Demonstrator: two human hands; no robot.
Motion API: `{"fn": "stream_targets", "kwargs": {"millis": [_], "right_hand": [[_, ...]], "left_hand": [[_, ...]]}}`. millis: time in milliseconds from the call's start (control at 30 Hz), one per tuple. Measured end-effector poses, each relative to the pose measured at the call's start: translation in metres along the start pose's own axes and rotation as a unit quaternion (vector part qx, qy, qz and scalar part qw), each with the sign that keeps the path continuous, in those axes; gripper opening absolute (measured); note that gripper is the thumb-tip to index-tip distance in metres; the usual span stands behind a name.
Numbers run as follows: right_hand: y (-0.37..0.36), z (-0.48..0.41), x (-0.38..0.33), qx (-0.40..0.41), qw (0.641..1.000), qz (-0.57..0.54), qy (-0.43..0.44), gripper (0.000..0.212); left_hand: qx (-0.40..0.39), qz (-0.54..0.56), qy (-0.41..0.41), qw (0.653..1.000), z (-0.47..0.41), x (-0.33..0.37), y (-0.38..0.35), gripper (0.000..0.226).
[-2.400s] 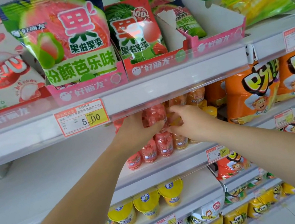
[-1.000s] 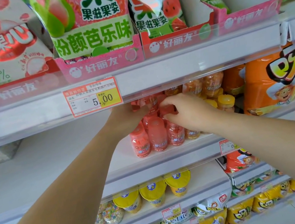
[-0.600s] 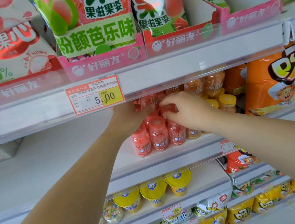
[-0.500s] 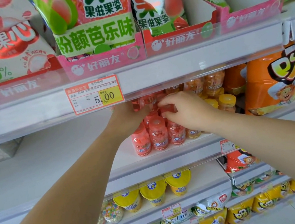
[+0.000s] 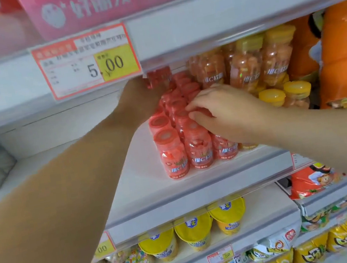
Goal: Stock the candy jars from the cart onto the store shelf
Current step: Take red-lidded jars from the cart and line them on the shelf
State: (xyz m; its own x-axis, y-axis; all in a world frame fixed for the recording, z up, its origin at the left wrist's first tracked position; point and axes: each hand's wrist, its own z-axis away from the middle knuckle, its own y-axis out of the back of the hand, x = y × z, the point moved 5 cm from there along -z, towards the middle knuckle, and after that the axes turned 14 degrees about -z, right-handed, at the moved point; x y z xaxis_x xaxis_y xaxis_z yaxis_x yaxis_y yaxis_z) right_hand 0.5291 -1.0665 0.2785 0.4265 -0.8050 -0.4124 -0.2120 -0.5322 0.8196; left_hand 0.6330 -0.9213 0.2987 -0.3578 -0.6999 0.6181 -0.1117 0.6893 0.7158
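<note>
- Since half a second back, my view has swung in closer and tipped downward, so the lids now show from above. Both hands have kept to the same cluster.
- On the right hand (image 5: 222,111), the fingers (image 5: 197,102) bend down onto the lids of the middle rows. The thumb is hidden under the palm, so I cannot tell whether they close round one jar or only press the tops steady.
- The left hand (image 5: 139,98) reaches in from the left and grips the raised jar (image 5: 158,80), holding it above the back of the cluster.
- That raised jar is upright with its long axis vertical. Its top is tucked just beneath the lip of the upper shelf (image 5: 218,20).
- The red jars (image 5: 180,134) stand on the shelf (image 5: 142,171) in rows running front to back. They touch one another, lids up, long axes vertical, labels facing me.
- I judge the coming move turns on this: the landing spot lies straight below the left fingers, at the rear left of the cluster. The left hand is nearer, so the jar should go down upright with no tilt.
- Clearance overhead looks tight, so lowering before pushing back seems wise.
- Just beside the cluster on the right, the orange jars (image 5: 244,66) stand stacked.
- The price tag (image 5: 87,60) hangs on the upper shelf's rail, above the left wrist.
</note>
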Motion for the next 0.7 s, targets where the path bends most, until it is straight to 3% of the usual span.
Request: {"fn": "stream_targets", "kwargs": {"millis": [133, 333, 467, 567, 700], "right_hand": [[0.0, 0.003, 0.0, 0.03, 0.999, 0.0, 0.017, 0.047], [0.006, 0.002, 0.001, 0.059, 0.998, -0.018, 0.023, 0.025], [0.012, -0.004, 0.005, 0.032, 0.999, -0.021, 0.027, 0.022], [0.013, -0.006, 0.009, 0.024, 0.999, -0.031, 0.03, 0.022], [0.011, -0.005, 0.011, 0.031, 0.998, -0.044, 0.038, 0.022]], "left_hand": [[-0.012, -0.008, -0.028, 1.0, -0.026, -0.001, -0.014, 0.059], [-0.024, -0.064, -0.043, 0.997, -0.065, 0.001, -0.029, 0.064], [-0.048, -0.08, -0.056, 0.994, -0.091, 0.008, -0.037, 0.085], [-0.06, -0.152, -0.063, 0.985, -0.099, 0.012, -0.044, 0.074], [-0.022, -0.137, -0.053, 0.989, -0.114, 0.005, -0.051, 0.046]]}}
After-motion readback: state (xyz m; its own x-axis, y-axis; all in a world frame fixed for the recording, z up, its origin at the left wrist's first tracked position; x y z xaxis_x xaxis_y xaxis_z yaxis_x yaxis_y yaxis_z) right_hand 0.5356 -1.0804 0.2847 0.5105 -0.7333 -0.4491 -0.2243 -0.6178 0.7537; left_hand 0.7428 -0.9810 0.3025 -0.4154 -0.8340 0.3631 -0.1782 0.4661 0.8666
